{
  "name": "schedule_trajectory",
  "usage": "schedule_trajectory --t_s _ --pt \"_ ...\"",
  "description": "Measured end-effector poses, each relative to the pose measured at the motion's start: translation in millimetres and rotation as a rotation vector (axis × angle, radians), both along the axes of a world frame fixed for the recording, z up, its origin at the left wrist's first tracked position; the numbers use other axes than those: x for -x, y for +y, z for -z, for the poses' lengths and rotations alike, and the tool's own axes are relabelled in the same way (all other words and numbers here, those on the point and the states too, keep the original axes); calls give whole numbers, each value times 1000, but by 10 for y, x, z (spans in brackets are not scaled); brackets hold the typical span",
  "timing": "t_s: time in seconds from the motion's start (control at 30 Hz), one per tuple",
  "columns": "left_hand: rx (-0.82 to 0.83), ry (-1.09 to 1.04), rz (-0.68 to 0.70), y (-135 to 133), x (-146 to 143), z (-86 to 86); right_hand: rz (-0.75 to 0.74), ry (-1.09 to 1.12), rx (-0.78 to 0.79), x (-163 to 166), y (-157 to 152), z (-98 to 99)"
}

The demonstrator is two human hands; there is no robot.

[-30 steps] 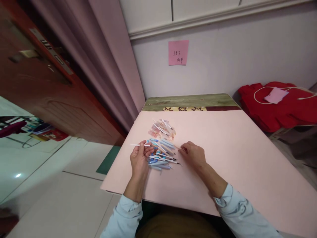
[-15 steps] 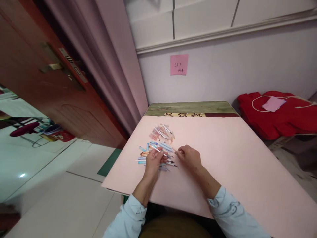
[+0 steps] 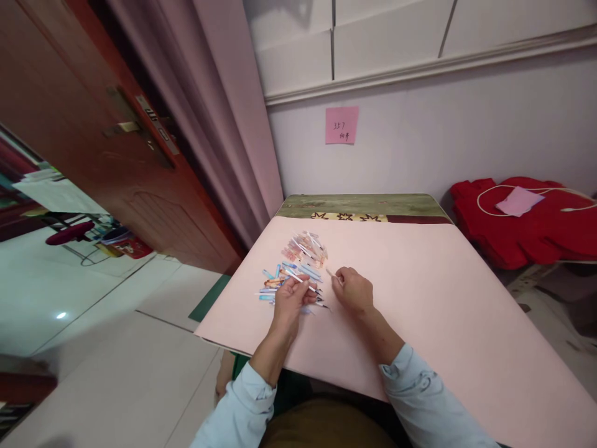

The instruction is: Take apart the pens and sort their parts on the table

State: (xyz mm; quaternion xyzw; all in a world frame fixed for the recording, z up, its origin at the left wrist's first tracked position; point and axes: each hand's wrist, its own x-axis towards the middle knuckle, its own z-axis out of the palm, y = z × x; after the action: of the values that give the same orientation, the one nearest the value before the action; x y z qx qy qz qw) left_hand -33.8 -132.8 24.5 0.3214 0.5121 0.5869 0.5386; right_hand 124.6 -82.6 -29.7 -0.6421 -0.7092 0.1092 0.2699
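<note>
My left hand [image 3: 290, 302] is closed on a slim white pen [image 3: 297, 277], which slants down to the right. Opposite it, the curled fingers of my right hand [image 3: 355, 290] pinch a small pale stick-like piece [image 3: 329, 272], whose kind I cannot make out. Beneath and around my left hand lies a loose heap of blue, orange and white pen parts [image 3: 278, 271], some with dark tips. Just beyond is a second heap of pinkish and white pen parts [image 3: 303, 247]. My fingers hide part of the nearer heap.
A pale pink sheet [image 3: 429, 298] covers the table, with a green strip [image 3: 364, 202] at its far edge. A brown door [image 3: 153, 180] and a mauve curtain [image 3: 224, 93] stand at left. Red cloth [image 3: 527, 230] with a white cable lies at right.
My right hand has drawn slightly away from the heap, and the pale piece now shows at its fingertips. My left hand keeps the white pen. The view has shifted a little leftward.
</note>
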Motion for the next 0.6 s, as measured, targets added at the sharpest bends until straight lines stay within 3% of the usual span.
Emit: schedule_trajectory --t_s 0.23,0.43,0.6 --pt "-26 -23 -22 -40 -21 -121 72 453 31 -4 61 6" --pt "-28 -79 -129 102 80 -184 -70 1096 48 44 123 74" --pt "4 -149 -138 252 -37 -126 -92 1377 151 39 123 23"
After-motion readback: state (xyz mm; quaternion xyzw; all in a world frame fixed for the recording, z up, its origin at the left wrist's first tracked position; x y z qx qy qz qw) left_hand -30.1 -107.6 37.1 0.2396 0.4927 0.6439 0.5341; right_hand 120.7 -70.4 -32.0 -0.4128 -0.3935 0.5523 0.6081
